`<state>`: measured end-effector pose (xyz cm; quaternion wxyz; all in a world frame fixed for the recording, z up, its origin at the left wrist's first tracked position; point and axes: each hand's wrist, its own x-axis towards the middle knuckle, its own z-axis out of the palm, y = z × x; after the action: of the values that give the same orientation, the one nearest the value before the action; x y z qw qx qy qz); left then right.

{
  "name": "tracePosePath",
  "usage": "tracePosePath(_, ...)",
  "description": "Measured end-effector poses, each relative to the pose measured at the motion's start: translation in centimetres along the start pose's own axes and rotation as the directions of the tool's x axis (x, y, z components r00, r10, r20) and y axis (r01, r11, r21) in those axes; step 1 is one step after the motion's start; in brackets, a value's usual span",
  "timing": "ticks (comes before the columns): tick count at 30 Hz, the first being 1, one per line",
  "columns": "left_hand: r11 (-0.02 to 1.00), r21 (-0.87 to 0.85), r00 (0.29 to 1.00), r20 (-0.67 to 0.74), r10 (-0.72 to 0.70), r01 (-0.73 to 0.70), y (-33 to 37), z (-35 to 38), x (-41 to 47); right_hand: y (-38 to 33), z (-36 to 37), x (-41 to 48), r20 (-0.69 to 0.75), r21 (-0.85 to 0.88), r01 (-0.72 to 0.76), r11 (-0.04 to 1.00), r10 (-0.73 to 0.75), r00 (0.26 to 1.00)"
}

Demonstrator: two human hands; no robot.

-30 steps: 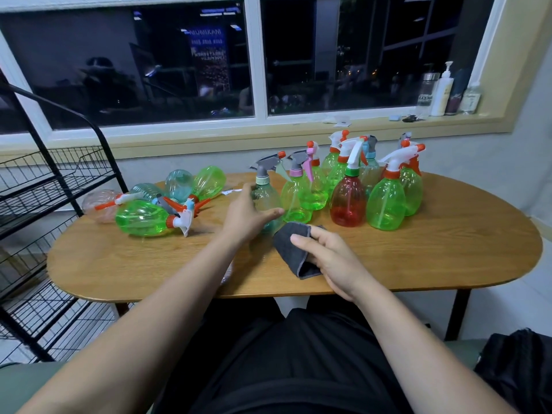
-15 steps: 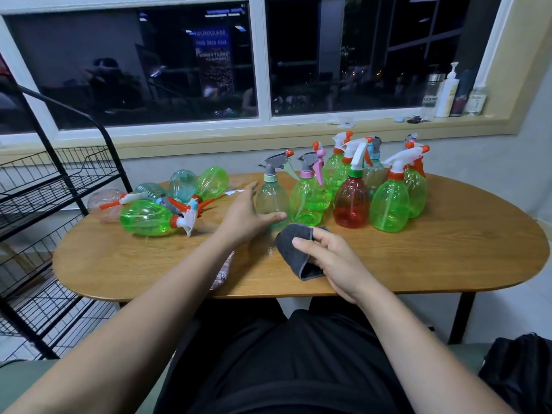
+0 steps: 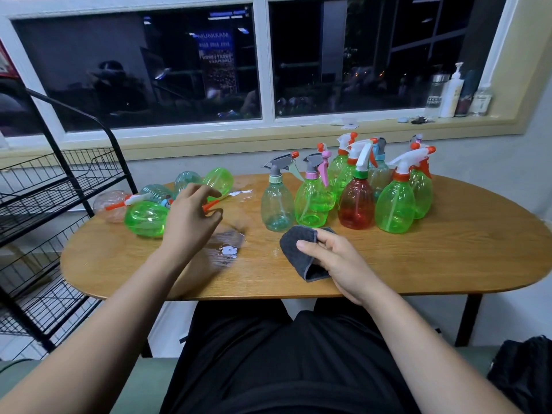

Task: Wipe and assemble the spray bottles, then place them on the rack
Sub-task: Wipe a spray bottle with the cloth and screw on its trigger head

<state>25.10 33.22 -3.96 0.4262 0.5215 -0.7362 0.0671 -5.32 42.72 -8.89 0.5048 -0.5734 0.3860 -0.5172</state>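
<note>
The right hand (image 3: 337,261) is clamped on a folded dark grey cloth (image 3: 298,252), thumb across the top and fingers curled beneath it. The cloth sits low over the wooden counter (image 3: 448,258) near its front edge. Just behind the cloth stands a clear spray bottle (image 3: 276,204) with a grey trigger head.

The left hand (image 3: 191,216) hovers further left with fingers and thumb curved and apart. An orange trigger part shows in the gap between them; whether the hand touches it I cannot tell. Beside and partly under this hand, several bottles lie on their sides, the nearest a green bottle (image 3: 146,218).

A wet patch (image 3: 227,249) shines on the counter between the two hands. Right of the clear bottle, assembled bottles stand upright in a tight cluster, among them a red bottle (image 3: 357,204) with a white trigger, flanked by green ones. The black wire rack (image 3: 59,186) stands at the counter's left end.
</note>
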Motion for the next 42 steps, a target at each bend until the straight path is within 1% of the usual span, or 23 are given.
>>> tracePosePath(3, 0.999, 0.045, 1.0, 0.001, -0.008, 0.008, -1.4, -0.7, -0.2, 0.0, 0.0, 0.0, -0.001, 0.003, -0.003, 1.0, 0.003, 1.0)
tracePosePath(7, 0.99, 0.082, 0.991, 0.046, -0.122, 0.118, -3.6, -1.5, -0.8, -0.1, 0.0, 0.0, 0.0, 0.007, -0.003, 1.0, 0.003, 1.0)
tracePosePath(11, 0.974, 0.104, 0.98, -0.023, -0.2, 0.201, -5.2, -2.7, -0.8, 0.0, -0.1, 0.0, 0.008, 0.002, -0.003, 1.0, 0.003, 1.0)
tracePosePath(14, 0.968, 0.095, 0.972, -0.007, -0.233, 0.233, -6.4, -3.5, -0.8, 0.0, 0.0, -0.1, 0.013, -0.001, -0.005, 1.0, 0.005, 1.0)
tracePosePath(19, 0.96, 0.208, 0.957, 0.183, -0.225, 0.185, -7.8, -3.8, -1.1, -0.2, 0.1, -0.1, 0.01, -0.004, -0.012, 1.0, 0.012, 1.0)
tracePosePath(23, 0.941, 0.308, 0.946, 0.24, -0.22, 0.141, -7.8, -3.6, -1.2, -0.3, 0.1, -0.1, 0.004, -0.015, -0.013, 1.0, 0.013, 1.0)
tracePosePath(28, 0.926, 0.357, 0.958, 0.204, -0.203, 0.12, -8.0, -3.2, -1.0, -0.4, 0.2, -0.2, 0.007, -0.011, -0.015, 1.0, 0.015, 1.0)
tracePosePath(31, 0.924, 0.371, 0.97, 0.175, -0.168, 0.094, -8.1, -3.0, -0.9, -0.4, 0.2, -0.2, 0.004, 0.002, -0.018, 1.0, 0.018, 1.0)
tracePosePath(37, 0.928, 0.373, 0.984, 0.159, -0.083, 0.018, -8.5, -3.0, -1.4, -0.5, 0.2, -0.3, 0.002, 0.008, -0.026, 1.0, 0.026, 1.0)
tracePosePath(42, 0.936, 0.351, 0.994, 0.111, -0.022, -0.018, -7.0, -3.0, -2.2, -0.5, 0.2, -0.2, -0.015, -0.003, -0.038, 0.999, 0.037, 0.999)
